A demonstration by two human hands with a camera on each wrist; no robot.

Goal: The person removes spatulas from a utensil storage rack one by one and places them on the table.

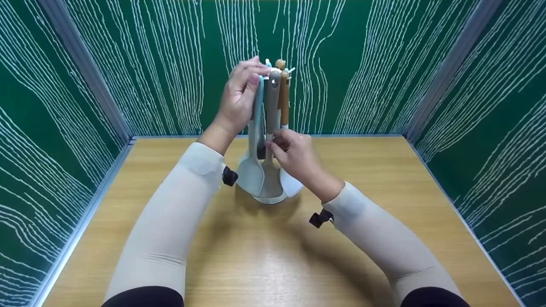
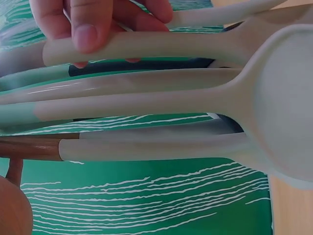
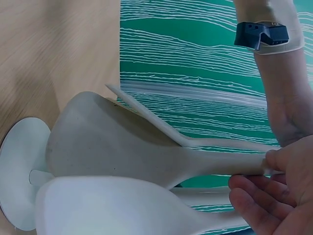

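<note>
Several kitchen utensils hang upright around a utensil stand whose pale round base (image 3: 17, 156) shows in the right wrist view. My right hand (image 1: 296, 151) pinches a grey-handled spatula (image 1: 271, 102) at its neck, just under the handle, between thumb and fingers. Its wide beige blade hangs down close to the base. Up at the stand's top, my left hand (image 1: 241, 91) grips with its fingers over the white upper part, the thumb against a teal-handled utensil (image 1: 259, 100). The left fingertips are partly hidden. Brown-handled utensils (image 1: 285, 98) hang behind on the right.
The stand is on a wooden table (image 1: 264, 256) near its back edge. Green walls (image 1: 162, 55) with white wavy lines enclose the back and both sides, joined by grey corner posts (image 1: 85, 64). A white utensil blade (image 1: 291, 184) hangs beside the spatula.
</note>
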